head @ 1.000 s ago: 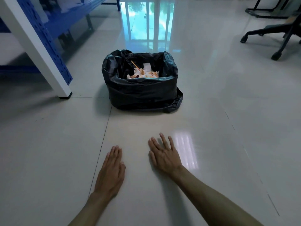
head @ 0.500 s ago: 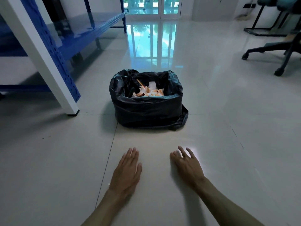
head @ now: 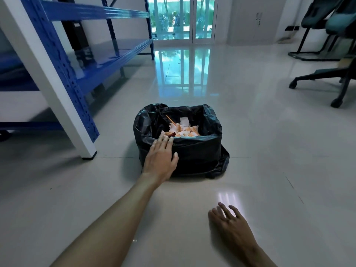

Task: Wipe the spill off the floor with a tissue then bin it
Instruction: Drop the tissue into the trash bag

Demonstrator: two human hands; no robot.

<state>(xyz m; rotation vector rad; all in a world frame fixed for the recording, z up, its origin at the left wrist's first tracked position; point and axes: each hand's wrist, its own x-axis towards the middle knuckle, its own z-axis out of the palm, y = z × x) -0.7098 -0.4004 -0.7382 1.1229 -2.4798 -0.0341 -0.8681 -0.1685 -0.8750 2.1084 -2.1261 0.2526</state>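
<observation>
Reaching toward the frame's centre, the left hand (head: 160, 158) is spread flat and empty at the near rim of the bin (head: 192, 151) (perhaps to steady it). Stained tissues (head: 183, 131) are seen inside the bin. The right hand (head: 230, 221) is pressed open and empty on the floor (head: 269, 170) at lower right, likely as support; no spill is visible.

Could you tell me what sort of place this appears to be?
Probably an office or workroom: glossy tiled floor, blue metal shelving on the left, wheeled office chairs on the right, and glass doors at the far end.
</observation>
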